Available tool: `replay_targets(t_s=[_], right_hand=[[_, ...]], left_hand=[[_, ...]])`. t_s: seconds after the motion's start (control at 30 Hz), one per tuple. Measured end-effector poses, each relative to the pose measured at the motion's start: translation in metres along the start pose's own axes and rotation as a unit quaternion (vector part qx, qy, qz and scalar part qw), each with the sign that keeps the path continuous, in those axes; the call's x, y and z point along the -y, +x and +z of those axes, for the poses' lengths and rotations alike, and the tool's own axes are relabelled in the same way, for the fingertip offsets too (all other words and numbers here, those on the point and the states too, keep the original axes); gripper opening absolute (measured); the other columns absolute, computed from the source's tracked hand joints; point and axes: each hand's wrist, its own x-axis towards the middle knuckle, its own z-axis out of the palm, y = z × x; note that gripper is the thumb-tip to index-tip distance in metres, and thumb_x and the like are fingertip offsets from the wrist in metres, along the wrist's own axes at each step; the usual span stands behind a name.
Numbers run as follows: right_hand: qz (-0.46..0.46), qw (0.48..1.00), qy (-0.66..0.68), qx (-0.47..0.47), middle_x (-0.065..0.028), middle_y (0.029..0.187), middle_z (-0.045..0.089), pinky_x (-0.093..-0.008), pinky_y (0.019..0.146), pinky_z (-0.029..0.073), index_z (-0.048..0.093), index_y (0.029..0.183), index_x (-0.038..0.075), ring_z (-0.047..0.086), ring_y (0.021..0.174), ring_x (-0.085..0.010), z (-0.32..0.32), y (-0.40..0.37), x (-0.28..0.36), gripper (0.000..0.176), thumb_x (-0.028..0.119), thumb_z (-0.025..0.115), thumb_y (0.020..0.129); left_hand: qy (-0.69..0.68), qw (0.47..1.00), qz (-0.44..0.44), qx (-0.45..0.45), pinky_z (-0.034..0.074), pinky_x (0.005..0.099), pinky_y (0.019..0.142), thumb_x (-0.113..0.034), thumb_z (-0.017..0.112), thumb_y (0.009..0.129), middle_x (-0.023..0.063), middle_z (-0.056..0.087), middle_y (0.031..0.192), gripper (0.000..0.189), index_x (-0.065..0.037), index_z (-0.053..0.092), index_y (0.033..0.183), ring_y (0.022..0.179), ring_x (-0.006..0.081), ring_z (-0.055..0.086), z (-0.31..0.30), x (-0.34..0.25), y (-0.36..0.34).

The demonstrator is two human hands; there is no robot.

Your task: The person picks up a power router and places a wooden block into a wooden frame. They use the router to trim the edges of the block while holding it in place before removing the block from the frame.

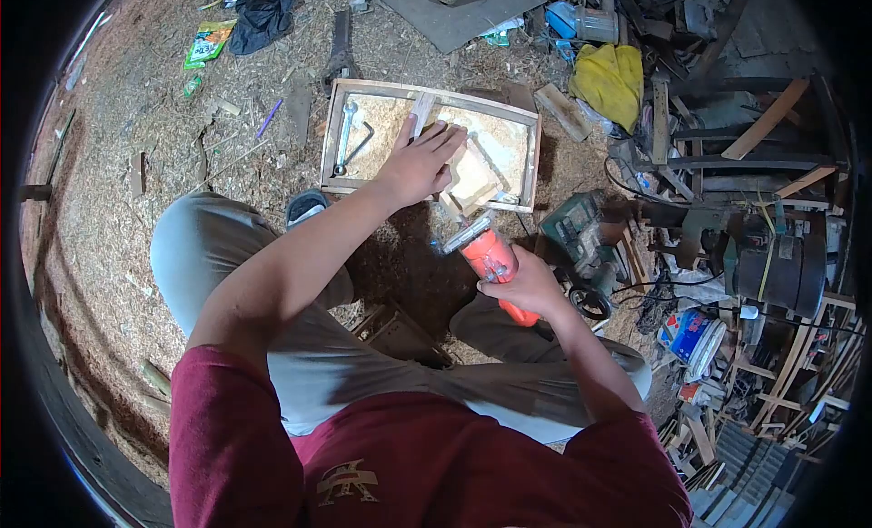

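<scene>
**Left hand flat on a block in the tray, right hand around an orange tool**

On my feed the wooden tray (428, 94) is the anchor, so I place everything by it. It lies on sawdust-covered ground in front of the crouching person's knees, and its floor is dusted with shavings.

The left hand (420, 165) reaches in over the tray's near rim. Its fingers are stretched out and lie close together, palm down, on the pale wooden block (476, 177). The block sits in the right half of the tray, close to the near rim. I cannot tell whether the thumb is touching the wood.

The right hand (529, 287) is just outside the tray's near right corner, with its fingers wrapped tight around the body of the orange power tool (491, 257). The tool's head points toward the tray and is just beside the near rim, close to the block. I cannot tell whether it touches either one.

In the tray's left half, a spanner (345, 133) and a bent metal rod (360, 145) lie side by side. A thin wooden strip (422, 110) shows near the middle, just beyond the fingertips.

Beyond the far right corner of the tray lies a yellow cloth (610, 78). To the tray's right, near the tool, is a green machine (572, 225). Well beyond the far left corner are a black cloth (263, 15) and a green packet (208, 42).
</scene>
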Motion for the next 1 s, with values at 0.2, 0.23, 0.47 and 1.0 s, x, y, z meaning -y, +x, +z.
replay_targets(t_s=[0.2, 0.23, 0.47, 1.0], right_hand=[[0.004, 1.0, -0.027, 0.005, -0.0179, 0.108, 0.077, -0.0443, 0.093, 0.057, 0.068, 0.118, 0.004, 0.075, 0.103, -0.0367, -0.004, -0.006, 0.014, 0.063, 0.04, 0.094, 0.073], [0.009, 0.999, -0.033, 0.006, -0.018, 0.108, 0.077, -0.0444, 0.093, 0.056, 0.068, 0.117, 0.004, 0.075, 0.103, -0.0369, -0.004, -0.006, 0.015, 0.063, 0.04, 0.094, 0.073], [-0.003, 1.0, -0.012, -0.01, -0.0211, 0.109, 0.077, -0.0485, 0.092, 0.057, 0.069, 0.118, 0.004, 0.075, 0.104, -0.0419, -0.003, -0.001, 0.001, 0.074, 0.055, 0.092, 0.069], [-0.005, 1.0, -0.011, -0.011, -0.0209, 0.108, 0.077, -0.0487, 0.091, 0.057, 0.068, 0.116, 0.005, 0.074, 0.104, -0.0421, -0.004, -0.002, 0.005, 0.071, 0.053, 0.092, 0.07]], left_hand=[[0.0, 1.0, -0.001, -0.001, 0.009, 0.0637, 0.133, -0.023, 0.063, 0.101, 0.0062, 0.045, 0.17, 0.073, -0.014, 0.035, 0.168, 0.161, 0.0263, 0.036, 0.001, 0.001, 0.001], [-0.004, 1.0, -0.001, 0.0, 0.01, 0.0642, 0.133, -0.022, 0.062, 0.102, 0.0063, 0.046, 0.17, 0.072, -0.014, 0.035, 0.168, 0.161, 0.0264, 0.037, 0.0, 0.0, 0.0], [-0.006, 1.0, 0.007, -0.018, 0.009, 0.0642, 0.133, -0.021, 0.061, 0.102, 0.0068, 0.048, 0.168, 0.071, -0.014, 0.035, 0.168, 0.16, 0.0268, 0.039, 0.001, 0.001, -0.001], [-0.003, 1.0, -0.002, -0.001, 0.008, 0.064, 0.133, -0.022, 0.061, 0.103, 0.0071, 0.046, 0.169, 0.072, -0.015, 0.033, 0.169, 0.161, 0.027, 0.037, -0.001, 0.0, 0.0]])
